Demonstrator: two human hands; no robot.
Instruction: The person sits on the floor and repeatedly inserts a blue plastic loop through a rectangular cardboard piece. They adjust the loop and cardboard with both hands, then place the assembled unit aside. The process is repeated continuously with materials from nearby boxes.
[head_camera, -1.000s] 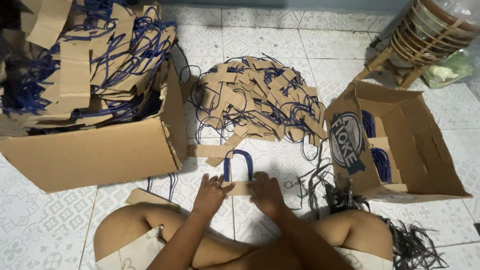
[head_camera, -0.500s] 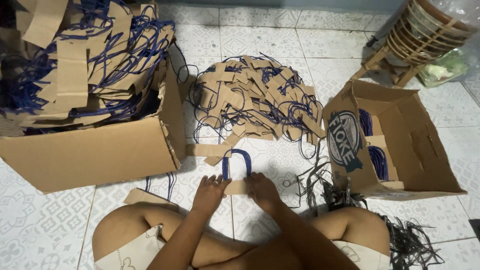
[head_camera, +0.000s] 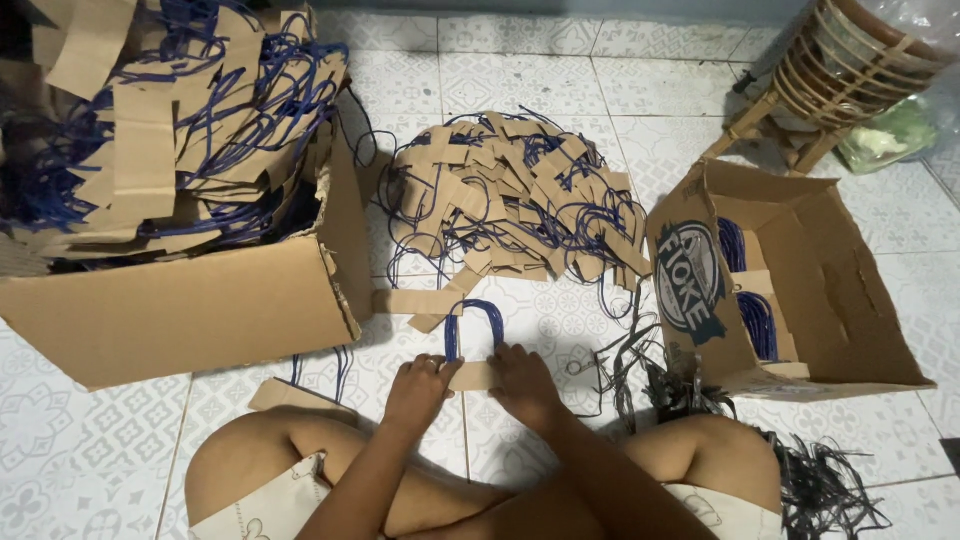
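Cardboard strip with a blue cord loop lies flat on the tiled floor, right in front of the crossed legs, loop arching away from the person. Left hand presses down on the strip's left end, right hand on its right end; fingers of both are curled down onto the card, pinning it rather than lifting it, probably to keep the cord ends seated under the card. Can't tell if anything is pinched between thumb and fingers, the backs of the hands hide that. Just beyond the loop sits a loose pile of finished strips with the same blue cords, within easy reach, a couple of bare strips spilling toward the hands. Large open carton on the left is heaped with more of the same pieces, likely bulk storage. Smaller carton on the right lies tilted open toward the person, with blue cord bundles inside, so supply looks to be on the right. Dark loose cords trail on the floor by the right knee. Wicker stool far right, well apart.
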